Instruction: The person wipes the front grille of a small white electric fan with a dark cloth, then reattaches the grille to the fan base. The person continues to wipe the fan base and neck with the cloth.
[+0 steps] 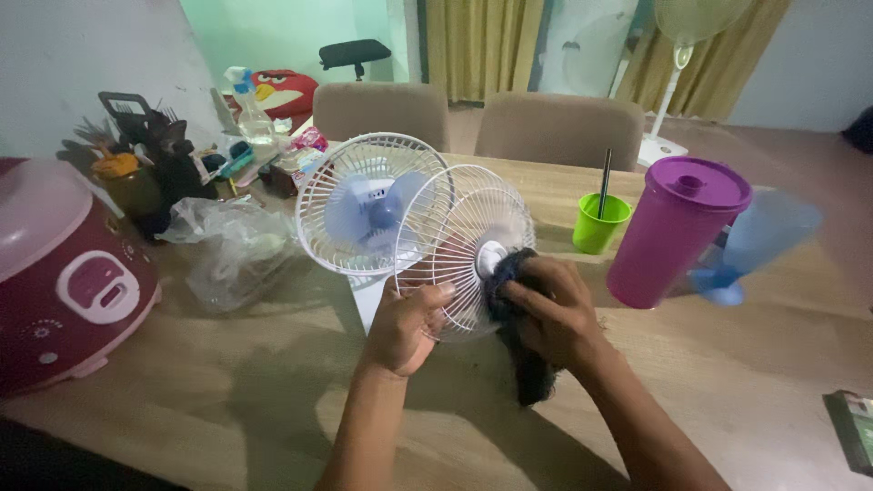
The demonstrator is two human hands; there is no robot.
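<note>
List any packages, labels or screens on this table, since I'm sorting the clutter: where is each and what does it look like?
Pink snack packet: far left of the table among the clutter, crinkled and glossy.
Clear plastic bag: left of the small white fan, crumpled.
Dark flat packet: right table edge, cut off by the frame.
No screens.
</note>
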